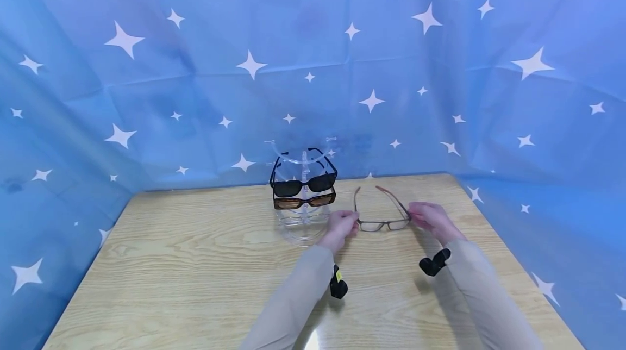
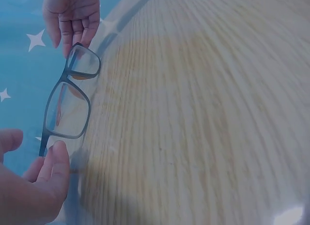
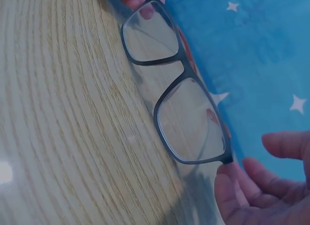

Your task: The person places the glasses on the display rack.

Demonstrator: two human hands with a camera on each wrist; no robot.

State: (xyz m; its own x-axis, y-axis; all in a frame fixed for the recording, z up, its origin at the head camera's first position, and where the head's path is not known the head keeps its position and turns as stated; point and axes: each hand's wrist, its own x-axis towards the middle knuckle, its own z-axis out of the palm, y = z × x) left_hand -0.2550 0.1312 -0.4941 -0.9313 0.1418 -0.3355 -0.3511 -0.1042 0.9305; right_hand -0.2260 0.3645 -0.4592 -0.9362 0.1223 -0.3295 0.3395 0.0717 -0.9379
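Observation:
A pair of eyeglasses (image 1: 388, 225) with a dark frame, clear lenses and reddish-brown temple tips has its temples spread, pointing away from me. My left hand (image 1: 340, 225) touches its left hinge corner with the fingers, and the thumb stands apart in the left wrist view. At the opposite corner, the fingers of my right hand (image 1: 432, 218) touch the frame (image 3: 167, 97), again with the thumb held away. Left of the left hand, a clear display stand (image 1: 304, 230) holds black sunglasses (image 1: 304, 185) above tortoiseshell sunglasses (image 1: 304, 201). Whether the eyeglasses rest on the table cannot be told.
A light wood-grain table (image 1: 186, 263) lies under everything. Behind it and at both sides hangs a blue cloth (image 1: 313, 29) with white stars. The stand's clear upper arms (image 1: 298, 161) rise above the sunglasses. Black wrist cameras (image 1: 338, 283) are strapped over the beige sleeves (image 1: 293, 295).

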